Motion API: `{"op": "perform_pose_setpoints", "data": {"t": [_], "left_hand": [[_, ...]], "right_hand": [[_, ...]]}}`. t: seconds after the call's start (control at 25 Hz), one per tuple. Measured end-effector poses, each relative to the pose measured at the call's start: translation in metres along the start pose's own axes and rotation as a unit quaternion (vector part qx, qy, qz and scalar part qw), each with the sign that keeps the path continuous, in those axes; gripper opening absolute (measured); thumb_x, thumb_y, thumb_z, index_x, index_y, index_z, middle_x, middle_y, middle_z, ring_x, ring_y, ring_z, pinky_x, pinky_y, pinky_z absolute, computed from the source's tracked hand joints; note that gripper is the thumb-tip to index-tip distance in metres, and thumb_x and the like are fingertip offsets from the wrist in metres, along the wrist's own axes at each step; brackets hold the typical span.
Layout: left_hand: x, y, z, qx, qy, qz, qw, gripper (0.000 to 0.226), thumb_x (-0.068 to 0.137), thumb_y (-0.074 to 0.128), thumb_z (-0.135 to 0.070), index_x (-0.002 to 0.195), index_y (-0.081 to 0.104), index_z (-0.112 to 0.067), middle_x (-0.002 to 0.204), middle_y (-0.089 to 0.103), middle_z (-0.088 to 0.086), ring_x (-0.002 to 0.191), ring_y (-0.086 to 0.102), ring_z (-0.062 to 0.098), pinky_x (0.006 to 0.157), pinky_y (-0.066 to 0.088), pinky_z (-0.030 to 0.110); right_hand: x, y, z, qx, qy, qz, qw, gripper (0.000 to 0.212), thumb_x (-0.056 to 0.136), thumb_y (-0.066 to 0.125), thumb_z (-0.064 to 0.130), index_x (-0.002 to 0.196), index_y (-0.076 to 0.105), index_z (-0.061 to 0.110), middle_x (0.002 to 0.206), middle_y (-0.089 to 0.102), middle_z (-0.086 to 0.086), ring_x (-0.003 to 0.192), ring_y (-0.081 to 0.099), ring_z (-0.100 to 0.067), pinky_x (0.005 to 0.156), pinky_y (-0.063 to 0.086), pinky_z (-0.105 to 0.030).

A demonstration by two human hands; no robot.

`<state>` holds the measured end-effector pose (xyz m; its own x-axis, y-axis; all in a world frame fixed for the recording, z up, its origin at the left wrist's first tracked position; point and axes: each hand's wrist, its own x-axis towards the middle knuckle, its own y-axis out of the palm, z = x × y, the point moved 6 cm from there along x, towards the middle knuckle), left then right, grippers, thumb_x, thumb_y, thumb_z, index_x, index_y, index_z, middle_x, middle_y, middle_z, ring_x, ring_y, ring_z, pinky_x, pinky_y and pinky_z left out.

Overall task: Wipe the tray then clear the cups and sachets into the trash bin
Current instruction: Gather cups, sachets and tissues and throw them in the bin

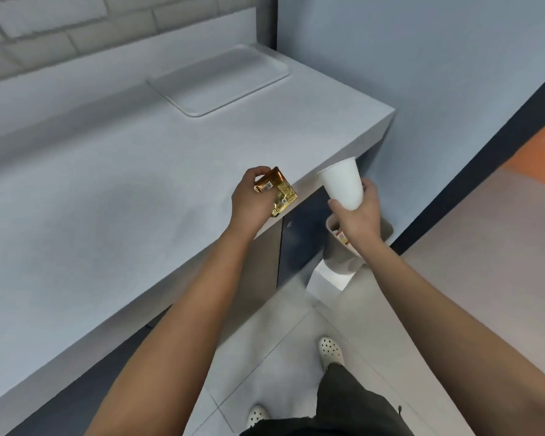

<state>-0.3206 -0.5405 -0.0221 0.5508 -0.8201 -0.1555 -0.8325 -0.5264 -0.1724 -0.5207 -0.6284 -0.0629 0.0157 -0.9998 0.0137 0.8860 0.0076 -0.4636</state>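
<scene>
My left hand (252,199) grips gold and brown sachets (280,191) over the front right edge of the white counter (107,199). My right hand (357,215) holds a white paper cup (343,184) by its base, tilted with its mouth up and to the left. It hovers above the white trash bin (337,256) on the floor beside the counter's end. A sachet (342,237) shows inside the bin, which is partly hidden behind my right hand. The white tray (221,80) lies bare at the counter's far right.
Dark cabinet doors (299,234) sit below the counter. A blue-grey wall (422,89) stands behind the bin. My feet in white perforated shoes (331,350) are on the tiled floor. A beige surface (501,231) lies to the right.
</scene>
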Motion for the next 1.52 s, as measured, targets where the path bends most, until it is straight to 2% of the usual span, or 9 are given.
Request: {"op": "perform_pose_setpoints", "data": {"t": [0.16,0.28,0.48,0.64,0.88,1.04,1.16,1.28,1.52], "left_hand": [[0.02,0.095,0.0,0.103,0.017,0.063,0.993,0.044,0.085,0.055,-0.006,0.127,0.048,-0.019,0.118,0.058,0.004,0.101,0.061,0.02,0.065,0.052,0.024],[0.046,0.171,0.017,0.166,0.013,0.105,0.98,0.041,0.085,0.059,-0.008,0.125,0.048,-0.012,0.113,0.058,0.005,0.097,0.056,0.013,0.068,0.048,0.02],[0.095,0.252,0.071,0.218,-0.104,0.108,0.964,0.023,0.087,0.06,-0.017,0.109,0.056,-0.011,0.106,0.063,0.008,0.083,0.057,0.012,0.071,0.052,0.028],[0.13,0.298,0.104,0.247,-0.172,0.089,0.95,0.03,0.088,0.06,-0.019,0.116,0.054,-0.01,0.109,0.063,0.01,0.084,0.057,0.016,0.067,0.051,0.028],[0.147,0.321,0.126,0.216,-0.214,0.12,0.945,0.05,0.09,0.057,-0.012,0.138,0.042,-0.013,0.131,0.055,0.007,0.118,0.055,0.022,0.087,0.042,0.02],[0.149,0.307,0.154,0.233,-0.232,0.122,0.936,0.045,0.09,0.059,-0.016,0.134,0.049,-0.013,0.13,0.057,0.005,0.118,0.055,0.019,0.092,0.042,0.023],[0.15,0.295,0.164,0.241,-0.246,0.112,0.932,0.038,0.091,0.056,-0.014,0.129,0.053,-0.013,0.122,0.059,0.003,0.113,0.055,0.017,0.09,0.04,0.02],[0.143,0.289,0.165,0.231,-0.252,0.11,0.933,0.034,0.091,0.053,-0.01,0.125,0.055,-0.014,0.116,0.06,0.002,0.105,0.055,0.013,0.089,0.041,0.019],[0.126,0.278,0.131,0.201,-0.205,0.13,0.949,0.031,0.093,0.051,-0.011,0.123,0.055,-0.015,0.121,0.059,0.005,0.11,0.057,0.018,0.087,0.045,0.021]], "right_hand": [[0.05,-0.044,-0.068,-0.04,0.066,-0.023,0.997,0.069,0.073,0.073,0.029,0.131,0.037,0.021,0.126,0.049,-0.005,0.112,0.048,-0.02,0.09,0.05,-0.038],[0.103,-0.065,-0.125,-0.04,0.126,0.007,0.991,0.067,0.076,0.072,0.023,0.133,0.038,0.014,0.129,0.049,-0.012,0.116,0.048,-0.03,0.086,0.045,-0.035],[0.173,-0.074,-0.204,-0.058,0.204,0.084,0.974,0.067,0.08,0.07,0.019,0.137,0.036,0.01,0.133,0.047,-0.016,0.119,0.047,-0.034,0.086,0.043,-0.034],[0.21,-0.071,-0.248,-0.074,0.24,0.134,0.959,0.068,0.079,0.071,0.017,0.137,0.035,0.012,0.132,0.047,-0.016,0.118,0.048,-0.035,0.09,0.051,-0.041],[0.238,-0.045,-0.284,-0.095,0.246,0.179,0.948,0.065,0.077,0.069,0.004,0.135,0.04,0.007,0.126,0.052,-0.013,0.114,0.051,-0.031,0.075,0.039,-0.027],[0.243,-0.016,-0.291,-0.106,0.238,0.204,0.944,0.081,0.059,0.076,0.025,0.133,0.043,0.016,0.126,0.055,-0.01,0.117,0.052,-0.032,0.092,0.049,-0.039],[0.248,0.002,-0.3,-0.159,0.211,0.219,0.939,0.092,0.062,0.074,0.038,0.141,0.031,0.02,0.138,0.042,-0.01,0.128,0.041,-0.034,0.104,0.04,-0.049],[0.246,0.0,-0.275,-0.173,0.211,0.212,0.938,0.075,0.078,0.069,0.023,0.142,0.03,0.013,0.143,0.036,-0.015,0.13,0.039,-0.036,0.107,0.037,-0.048],[0.216,-0.012,-0.23,-0.136,0.184,0.213,0.95,0.042,0.086,0.063,0.015,0.126,0.052,0.008,0.122,0.059,-0.012,0.115,0.054,-0.029,0.096,0.041,-0.031]]}}
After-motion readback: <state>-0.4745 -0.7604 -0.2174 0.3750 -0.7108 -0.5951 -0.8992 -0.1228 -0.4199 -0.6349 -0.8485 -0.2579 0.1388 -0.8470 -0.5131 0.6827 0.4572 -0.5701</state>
